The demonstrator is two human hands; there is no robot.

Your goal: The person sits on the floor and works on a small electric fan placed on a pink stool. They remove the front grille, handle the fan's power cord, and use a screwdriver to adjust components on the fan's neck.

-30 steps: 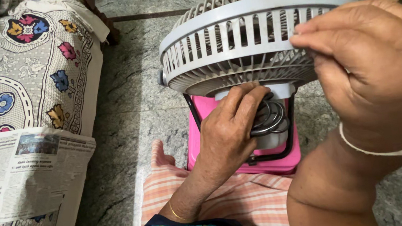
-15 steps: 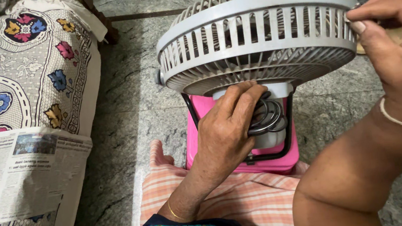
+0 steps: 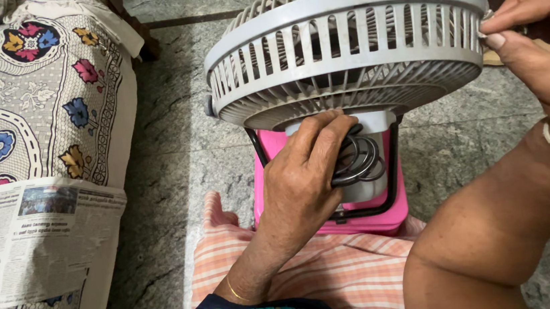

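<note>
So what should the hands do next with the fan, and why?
Probably the right hand should work the rim of the grey fan guard a little further, while the left hand braces the motor housing. The right fingertips pinch the guard's edge, and the guard looks fully seated.

Your left hand [image 3: 304, 178] grips the back of the grey fan [image 3: 345, 47], fingers curled over the black coiled cord [image 3: 356, 160] on its white motor housing, while your right hand [image 3: 540, 48] pinches the rim of the fan's grille at its far right edge. The fan sits on a pink base [image 3: 362, 217] above the striped orange cloth [image 3: 326, 270] on your lap. To your left, a newspaper [image 3: 28, 245] lies on a flowered bedsheet [image 3: 34, 97], beside the grey stone floor [image 3: 176, 171].
</note>
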